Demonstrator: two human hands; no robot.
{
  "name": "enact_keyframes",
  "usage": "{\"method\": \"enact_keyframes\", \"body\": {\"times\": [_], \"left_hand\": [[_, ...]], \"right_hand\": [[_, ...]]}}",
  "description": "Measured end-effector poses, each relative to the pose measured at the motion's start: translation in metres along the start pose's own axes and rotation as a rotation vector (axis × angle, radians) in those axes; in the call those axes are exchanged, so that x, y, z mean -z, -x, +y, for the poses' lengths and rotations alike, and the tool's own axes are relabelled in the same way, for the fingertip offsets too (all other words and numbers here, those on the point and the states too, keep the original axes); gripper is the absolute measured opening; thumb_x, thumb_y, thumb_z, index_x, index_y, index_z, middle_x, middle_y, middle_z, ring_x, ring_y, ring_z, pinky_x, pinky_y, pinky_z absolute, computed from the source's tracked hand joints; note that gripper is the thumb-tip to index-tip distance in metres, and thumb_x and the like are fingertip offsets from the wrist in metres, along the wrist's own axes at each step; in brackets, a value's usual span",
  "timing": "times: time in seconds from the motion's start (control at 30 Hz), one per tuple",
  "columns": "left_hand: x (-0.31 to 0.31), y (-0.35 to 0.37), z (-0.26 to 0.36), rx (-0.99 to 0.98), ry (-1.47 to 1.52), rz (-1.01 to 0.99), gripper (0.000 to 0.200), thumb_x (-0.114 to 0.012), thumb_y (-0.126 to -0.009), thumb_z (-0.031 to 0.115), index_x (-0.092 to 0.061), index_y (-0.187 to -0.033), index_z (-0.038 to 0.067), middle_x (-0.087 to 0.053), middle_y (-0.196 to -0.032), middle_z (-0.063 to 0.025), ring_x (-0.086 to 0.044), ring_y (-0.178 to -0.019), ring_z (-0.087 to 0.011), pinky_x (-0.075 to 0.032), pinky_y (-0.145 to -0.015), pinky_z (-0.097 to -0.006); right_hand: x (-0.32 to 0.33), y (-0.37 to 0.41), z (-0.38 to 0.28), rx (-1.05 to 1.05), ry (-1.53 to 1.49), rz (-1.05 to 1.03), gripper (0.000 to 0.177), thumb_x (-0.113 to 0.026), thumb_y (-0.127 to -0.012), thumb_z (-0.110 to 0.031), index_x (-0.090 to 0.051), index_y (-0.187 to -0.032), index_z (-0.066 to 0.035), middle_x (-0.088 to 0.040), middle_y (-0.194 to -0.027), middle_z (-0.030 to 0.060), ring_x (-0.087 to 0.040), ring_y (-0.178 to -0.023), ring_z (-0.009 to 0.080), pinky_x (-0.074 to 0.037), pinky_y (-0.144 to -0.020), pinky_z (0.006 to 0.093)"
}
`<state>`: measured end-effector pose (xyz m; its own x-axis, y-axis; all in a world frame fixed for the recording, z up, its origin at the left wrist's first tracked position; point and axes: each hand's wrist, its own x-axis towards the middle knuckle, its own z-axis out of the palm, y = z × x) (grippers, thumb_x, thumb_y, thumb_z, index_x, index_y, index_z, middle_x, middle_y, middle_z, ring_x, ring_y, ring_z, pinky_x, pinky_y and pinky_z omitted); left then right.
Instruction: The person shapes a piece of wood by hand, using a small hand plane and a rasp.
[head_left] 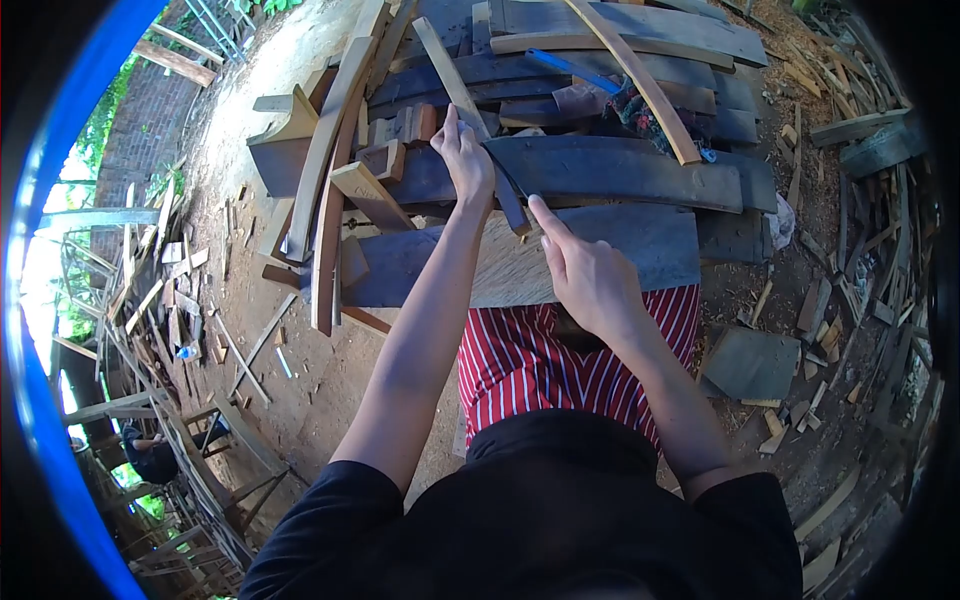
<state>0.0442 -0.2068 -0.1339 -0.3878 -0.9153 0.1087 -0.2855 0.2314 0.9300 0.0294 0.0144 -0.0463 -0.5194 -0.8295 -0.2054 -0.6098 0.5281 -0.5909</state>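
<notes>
My left hand (465, 160) is closed at the upper middle, around something dark by the narrow wooden strip (447, 72); its index finger points forward. My right hand (592, 270) lies lower and to the right, its index finger stretched along the end of a thin dark tool (508, 172) that runs between the two hands. Its other fingers are curled and partly hidden. Under the tool, a short dark wood piece (512, 208) shows its pale end. Below both hands lies a wide grey board (620, 240), just in front of my striped trousers.
Planks are stacked ahead, with a blue-handled tool (570, 70) and a long light strip (640, 85) on them. Upright boards (330, 180) lean at the left. Wood scraps litter the ground (290, 400). Another person (150, 455) is at the far left.
</notes>
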Motion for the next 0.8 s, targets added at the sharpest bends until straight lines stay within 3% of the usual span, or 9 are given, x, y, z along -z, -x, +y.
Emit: {"method": "enact_keyframes", "body": {"times": [0.13,0.4,0.5,0.7,0.8], "left_hand": [[-0.001,-0.001,-0.003,-0.025,-0.013,-0.005,0.048,-0.036,-0.101,0.019,-0.04,-0.147,0.003,-0.038,-0.118,-0.0136,-0.044,-0.107,-0.0251,-0.036,-0.1,-0.0333],[-0.001,-0.001,0.001,0.001,0.013,0.0,0.048,-0.037,-0.101,0.018,-0.04,-0.146,0.003,-0.037,-0.117,-0.0134,-0.044,-0.107,-0.0244,-0.037,-0.099,-0.0331],[-0.003,-0.003,-0.002,0.018,0.089,0.014,0.047,-0.037,-0.101,0.018,-0.04,-0.146,0.004,-0.037,-0.118,-0.0132,-0.045,-0.106,-0.0242,-0.037,-0.098,-0.0335],[-0.002,-0.009,-0.011,-0.017,0.07,-0.022,0.047,-0.037,-0.102,0.019,-0.041,-0.146,0.004,-0.038,-0.117,-0.0132,-0.045,-0.106,-0.0244,-0.036,-0.099,-0.033],[-0.002,-0.004,-0.004,-0.017,0.013,-0.003,0.047,-0.035,-0.103,0.02,-0.04,-0.147,0.004,-0.037,-0.118,-0.0134,-0.045,-0.107,-0.0251,-0.035,-0.101,-0.0331]], "right_hand": [[-0.005,0.006,0.003,0.033,-0.021,0.055,0.047,-0.045,-0.102,-0.027,-0.038,-0.149,-0.025,-0.063,-0.06,0.0175,-0.067,-0.058,0.0359,-0.055,-0.056,0.05],[-0.003,-0.006,0.002,0.011,-0.106,0.014,0.048,-0.044,-0.101,-0.028,-0.038,-0.148,-0.025,-0.067,-0.07,0.0196,-0.069,-0.066,0.038,-0.056,-0.064,0.0506],[-0.014,0.014,0.012,0.087,-0.124,0.103,0.048,-0.043,-0.101,-0.029,-0.038,-0.149,-0.025,-0.067,-0.07,0.0195,-0.068,-0.068,0.0394,-0.056,-0.065,0.0513],[-0.016,-0.024,0.005,0.025,-0.166,0.09,0.048,-0.044,-0.101,-0.029,-0.039,-0.148,-0.023,-0.067,-0.072,0.0206,-0.068,-0.07,0.0415,-0.055,-0.064,0.0522],[-0.013,-0.002,0.008,0.067,-0.178,0.083,0.047,-0.043,-0.101,-0.03,-0.04,-0.147,-0.023,-0.067,-0.073,0.0223,-0.068,-0.072,0.0423,-0.055,-0.066,0.0531]]}}
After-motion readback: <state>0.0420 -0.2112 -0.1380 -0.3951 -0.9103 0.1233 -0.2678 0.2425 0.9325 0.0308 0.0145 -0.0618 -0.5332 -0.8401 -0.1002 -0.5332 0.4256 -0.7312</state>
